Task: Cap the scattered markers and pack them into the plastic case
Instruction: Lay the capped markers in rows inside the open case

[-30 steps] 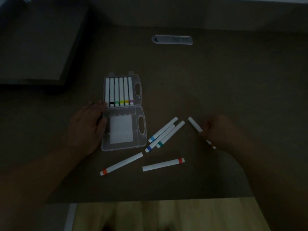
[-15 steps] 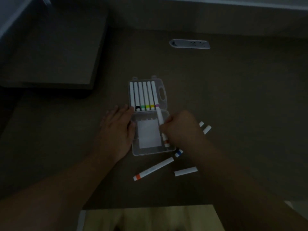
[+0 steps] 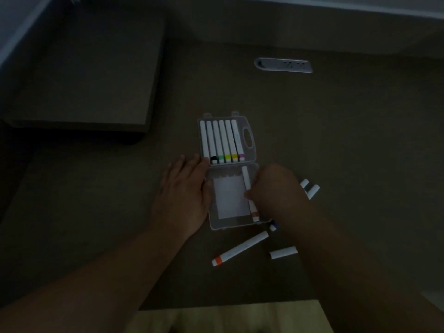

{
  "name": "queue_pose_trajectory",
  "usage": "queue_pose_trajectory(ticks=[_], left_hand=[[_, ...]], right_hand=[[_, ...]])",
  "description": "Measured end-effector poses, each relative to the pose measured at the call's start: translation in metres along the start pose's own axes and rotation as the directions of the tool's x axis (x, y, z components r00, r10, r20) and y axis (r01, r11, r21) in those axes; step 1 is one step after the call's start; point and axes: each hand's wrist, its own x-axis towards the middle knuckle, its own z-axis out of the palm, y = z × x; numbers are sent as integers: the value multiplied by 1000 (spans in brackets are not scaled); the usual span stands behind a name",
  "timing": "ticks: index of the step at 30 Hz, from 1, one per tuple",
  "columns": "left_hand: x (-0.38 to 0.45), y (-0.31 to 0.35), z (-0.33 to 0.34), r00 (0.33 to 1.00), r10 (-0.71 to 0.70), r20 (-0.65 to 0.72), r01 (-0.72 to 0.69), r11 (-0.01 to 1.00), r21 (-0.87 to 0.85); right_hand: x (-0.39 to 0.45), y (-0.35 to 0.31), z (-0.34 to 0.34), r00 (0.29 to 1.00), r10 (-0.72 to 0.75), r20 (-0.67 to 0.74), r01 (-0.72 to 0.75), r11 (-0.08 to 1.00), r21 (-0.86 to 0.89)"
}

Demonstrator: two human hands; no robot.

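Centrally, the open plastic case [image 3: 249, 140] lies on bare desk with room above. The left hand [image 3: 185, 198] rests flat against its left edge. The right hand [image 3: 276, 191] pinches a brown-banded marker [image 3: 248, 191] inside the lower half's right edge; an orange marker [image 3: 240, 248] lies below.

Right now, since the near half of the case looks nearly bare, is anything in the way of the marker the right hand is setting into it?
Nothing visible. The right hand holds the brown-banded marker along the right side of the case's near half; only a flat white sheet lies there. The left hand rests on the case's left edge.
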Motion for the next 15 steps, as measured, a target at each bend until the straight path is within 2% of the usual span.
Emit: queue_pose_trajectory(ticks=[3, 6, 12, 15], left_hand=[[-1, 1, -2, 1000, -1, 10, 2, 1000, -8], [0, 1, -2, 1000, 2, 16, -3, 1000, 2], [0, 0, 0, 1000, -9, 10, 9, 1000, -8], [-1, 0, 0, 1000, -11, 2, 11, 1000, 7]], right_hand=[[1, 1, -3, 1000, -3, 12, 4, 999, -35], [3, 0, -9, 995, 11, 98, -9, 1000, -21], [3, -1, -16, 978, 21, 205, -39, 996, 85], [-3, 20, -38, 974, 102, 204, -149, 961, 233]])
